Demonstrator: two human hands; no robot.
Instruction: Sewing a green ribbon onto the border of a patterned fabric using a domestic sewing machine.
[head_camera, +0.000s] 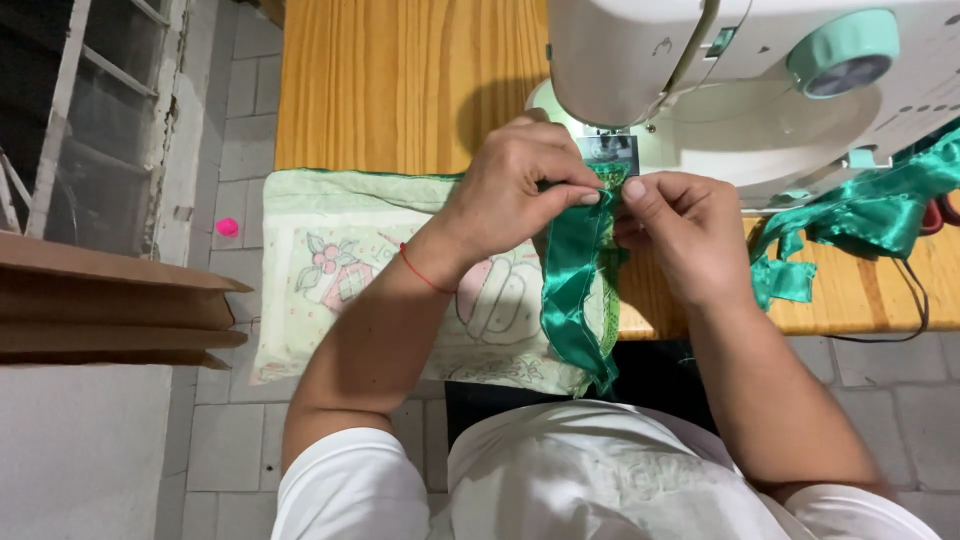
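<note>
Both hands are pinching a green satin strip (570, 290) at the sewing machine (700, 60). The left hand (515, 185) is gripping its top edge, and the right hand (680, 235) is closing on it too, above the wooden worktop (400, 80).

Left hand: the left hand (515, 185) is pinching the top of a green satin strip (570, 290) just in front of the needle.
Right hand: the right hand (680, 235) is gripping the same strip from the other side, thumb meeting the left fingers.
Machine: a white sewing machine (700, 70) is sitting on the wooden table (400, 80).
Cloth: a pale printed fabric (330, 260) is lying under the strip, hanging over the table edge.
Right side: more green satin (870, 210) is lying bunched by the machine.
</note>
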